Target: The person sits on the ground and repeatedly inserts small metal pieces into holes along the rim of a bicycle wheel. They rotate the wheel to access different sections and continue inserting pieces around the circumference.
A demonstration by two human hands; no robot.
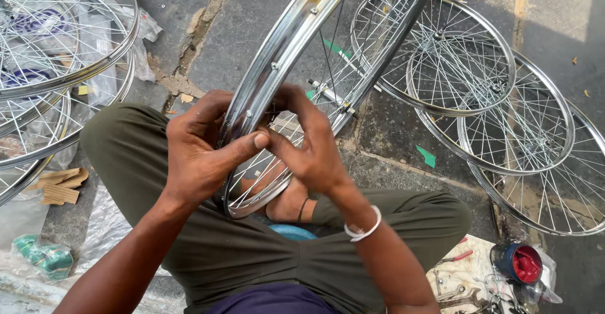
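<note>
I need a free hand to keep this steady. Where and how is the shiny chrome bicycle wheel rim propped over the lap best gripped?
Grip the shiny chrome bicycle wheel rim on its bare upper arc, coming from the left, outer side. The spokes fan inward there, so fingers would wrap the curved channel cleanly. Lower down, the left hand and right hand already crowd it.

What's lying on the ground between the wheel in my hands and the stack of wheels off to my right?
In the head view, a small green scrap lies on the bare stone paving between the held wheel and the stacked wheels.
</note>
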